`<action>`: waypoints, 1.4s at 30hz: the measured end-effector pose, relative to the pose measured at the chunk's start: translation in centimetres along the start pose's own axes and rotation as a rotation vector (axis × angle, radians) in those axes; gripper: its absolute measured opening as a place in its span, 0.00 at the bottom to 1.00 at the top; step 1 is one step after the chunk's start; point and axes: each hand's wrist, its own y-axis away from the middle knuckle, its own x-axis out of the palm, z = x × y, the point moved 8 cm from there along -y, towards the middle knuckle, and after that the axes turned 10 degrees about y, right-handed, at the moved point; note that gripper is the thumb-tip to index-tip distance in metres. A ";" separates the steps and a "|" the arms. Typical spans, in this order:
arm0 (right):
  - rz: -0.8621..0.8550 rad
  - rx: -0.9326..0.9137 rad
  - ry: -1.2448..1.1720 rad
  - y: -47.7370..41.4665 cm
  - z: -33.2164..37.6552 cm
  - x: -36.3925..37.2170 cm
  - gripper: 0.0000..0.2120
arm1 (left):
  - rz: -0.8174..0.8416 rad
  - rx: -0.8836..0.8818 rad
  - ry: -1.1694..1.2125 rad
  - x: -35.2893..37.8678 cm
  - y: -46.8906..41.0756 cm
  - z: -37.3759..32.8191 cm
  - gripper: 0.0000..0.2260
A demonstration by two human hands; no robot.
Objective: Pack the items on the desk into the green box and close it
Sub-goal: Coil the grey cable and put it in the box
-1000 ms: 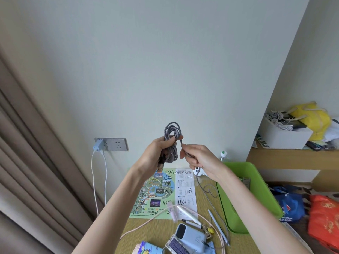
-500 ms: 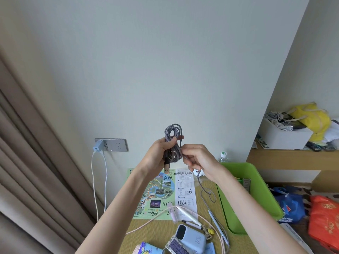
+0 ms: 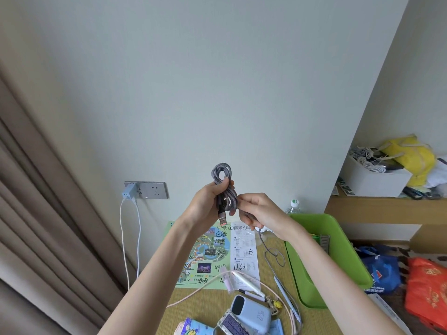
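Left hand gripping coiled grey cable, right hand pinching its loose tail — above desk

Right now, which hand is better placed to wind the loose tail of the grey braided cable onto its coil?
Right, probably: the right hand pinches the loose tail beside the coil, which the left hand grips.
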 end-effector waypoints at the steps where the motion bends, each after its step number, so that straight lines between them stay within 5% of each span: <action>1: 0.002 -0.007 -0.005 0.0 0.0 0.0 0.15 | 0.004 0.007 0.011 0.0 0.0 -0.1 0.10; 7: -0.060 0.056 0.045 -0.1 -1.3 -0.9 0.19 | -0.190 0.077 0.128 -2.2 -0.3 -1.0 0.10; 15: -0.183 0.061 -0.012 0.2 -1.7 -4.5 0.11 | -0.348 0.180 -0.185 -5.7 -0.1 -1.6 0.07; 22: -0.170 -0.070 -0.013 -0.1 1.2 -4.4 0.07 | -0.150 0.121 -0.531 -3.3 -0.3 0.5 0.06; 26: -0.245 -0.082 0.026 -0.5 1.3 -4.8 0.07 | 0.002 0.043 -0.532 -1.1 -0.1 2.1 0.10; 31: -0.298 -0.101 0.055 -0.3 1.2 -5.3 0.06 | -0.011 -0.005 -0.532 -0.5 0.1 2.5 0.21; 42: -0.386 -0.108 0.144 -0.6 1.6 -6.1 0.11 | 0.150 -0.115 -0.577 0.7 0.8 3.6 0.16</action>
